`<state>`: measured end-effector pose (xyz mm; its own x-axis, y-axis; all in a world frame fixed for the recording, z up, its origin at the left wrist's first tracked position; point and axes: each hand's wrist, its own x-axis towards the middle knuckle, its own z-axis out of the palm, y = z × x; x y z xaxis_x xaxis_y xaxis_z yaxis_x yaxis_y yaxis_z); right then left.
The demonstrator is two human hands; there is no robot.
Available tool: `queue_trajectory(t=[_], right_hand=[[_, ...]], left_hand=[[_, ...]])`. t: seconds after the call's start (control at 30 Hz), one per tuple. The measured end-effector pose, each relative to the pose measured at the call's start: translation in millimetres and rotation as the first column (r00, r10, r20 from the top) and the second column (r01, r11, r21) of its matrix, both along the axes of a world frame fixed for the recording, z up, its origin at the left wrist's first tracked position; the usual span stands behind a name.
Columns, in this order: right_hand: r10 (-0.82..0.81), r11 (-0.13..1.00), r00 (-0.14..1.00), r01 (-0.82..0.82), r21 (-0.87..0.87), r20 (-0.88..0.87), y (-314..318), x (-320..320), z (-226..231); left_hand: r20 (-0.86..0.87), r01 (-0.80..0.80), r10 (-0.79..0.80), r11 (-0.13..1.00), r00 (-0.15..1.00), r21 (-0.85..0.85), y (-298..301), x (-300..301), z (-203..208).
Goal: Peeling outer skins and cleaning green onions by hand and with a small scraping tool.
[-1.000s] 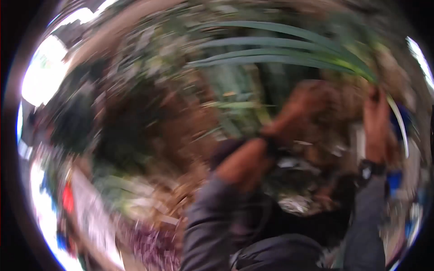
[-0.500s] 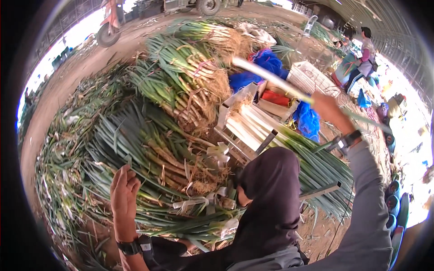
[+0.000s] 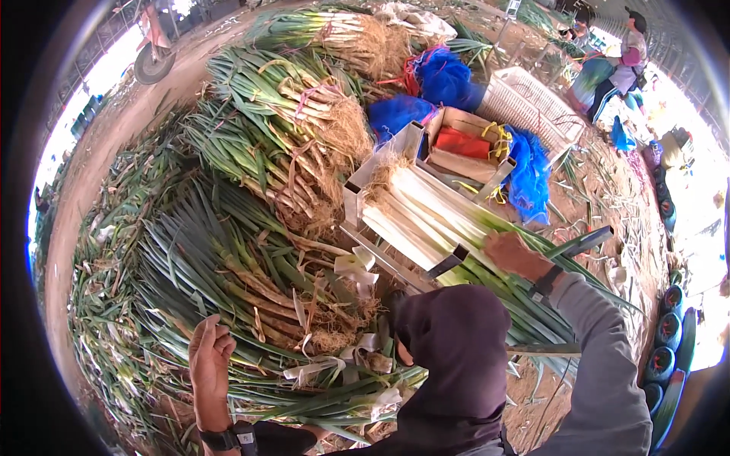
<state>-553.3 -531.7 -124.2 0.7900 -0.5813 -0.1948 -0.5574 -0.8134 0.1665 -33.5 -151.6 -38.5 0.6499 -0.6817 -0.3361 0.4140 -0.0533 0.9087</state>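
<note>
My right hand (image 3: 521, 254) is closed over the upper stalks of long green onions (image 3: 414, 205), where white turns to green. These onions lie side by side in a metal frame (image 3: 352, 199), roots toward its far left end and leaves trailing to the near right. My left hand (image 3: 209, 349) is raised over the lower left of the heap, fingers curled together; whatever they may hold is hidden. Under it spreads a pile of loose, unpeeled green onions (image 3: 251, 281) with soil-brown roots. A dark cloth-covered form (image 3: 460, 342) in the lower middle hides the near part of the frame.
Tied bundles of green onions (image 3: 304, 114) are stacked beyond the pile. Behind the frame are a cardboard box (image 3: 456, 121) with red material, blue netting (image 3: 445, 76) and a white plastic crate (image 3: 525, 106). Another person (image 3: 627, 68) stands far right. Leaf scraps (image 3: 106, 304) cover the left ground.
My right hand has come down from the air onto the onions in the frame, bringing a long green onion with it. My left hand has lowered slightly. The view has shifted.
</note>
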Motion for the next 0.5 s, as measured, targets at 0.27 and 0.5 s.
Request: queue_trajectory(t=[0.27,0.5], right_hand=[[-0.037,0.999,0.999,0.037,0.019,0.017,-1.1,7.1,-28.4],[-0.194,0.98,0.978,0.197,-0.035,0.081,-6.1,-7.4,-14.0]], left_hand=[[0.009,0.088,-0.089,0.995,0.996,0.051,-12.3,-10.8,14.0],[-0.007,0.132,-0.132,0.991,0.991,-0.031,5.5,-13.5,17.5]])
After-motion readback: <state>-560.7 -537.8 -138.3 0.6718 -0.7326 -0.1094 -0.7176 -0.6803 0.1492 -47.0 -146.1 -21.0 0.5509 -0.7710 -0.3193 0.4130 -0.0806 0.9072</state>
